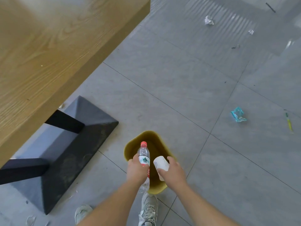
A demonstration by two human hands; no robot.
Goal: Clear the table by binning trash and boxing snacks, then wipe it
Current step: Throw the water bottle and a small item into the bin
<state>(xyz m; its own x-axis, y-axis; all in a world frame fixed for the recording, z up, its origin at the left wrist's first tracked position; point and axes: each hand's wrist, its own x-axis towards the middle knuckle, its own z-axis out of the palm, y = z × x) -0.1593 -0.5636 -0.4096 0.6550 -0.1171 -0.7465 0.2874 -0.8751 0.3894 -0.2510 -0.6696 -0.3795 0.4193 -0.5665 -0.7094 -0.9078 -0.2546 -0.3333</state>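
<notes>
Found left grip [137, 170] curled round a plastic bottle [143, 153], red cap forward, above the yellow bin [157, 134] on the floor [162, 79] off the corner of the table [48, 46]. Noted right grip [174, 172] curled round a white cup [161, 163] above the same bin. Logged blue wrapper [238, 115] on floor beyond.

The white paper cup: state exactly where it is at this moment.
Head view, bottom centre: the white paper cup is held in the right hand above the yellow bin, just right of the plastic bottle in the left hand.
</notes>
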